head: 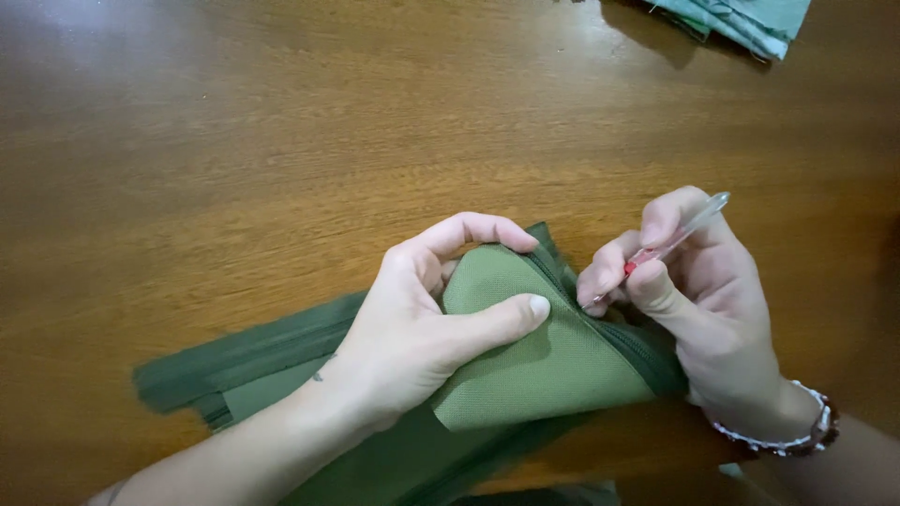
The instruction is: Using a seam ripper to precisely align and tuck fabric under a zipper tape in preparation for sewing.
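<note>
While left hand (pixel 403 337) pinches one green fabric piece (pixel 553 361), right hand (pixel 698 281) grip pinches one seam ripper (pixel 667 245)

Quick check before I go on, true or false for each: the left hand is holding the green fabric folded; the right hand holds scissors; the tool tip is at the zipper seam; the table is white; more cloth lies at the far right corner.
1. The left hand grips the folded green fabric. True.
2. The right hand holds scissors. False: it holds a slim seam ripper with a clear handle and a red part.
3. The tool's tip is at the dark green zipper seam. True.
4. The table is white. False: it is brown wood.
5. Pale green cloth lies at the far right edge. True.
</note>
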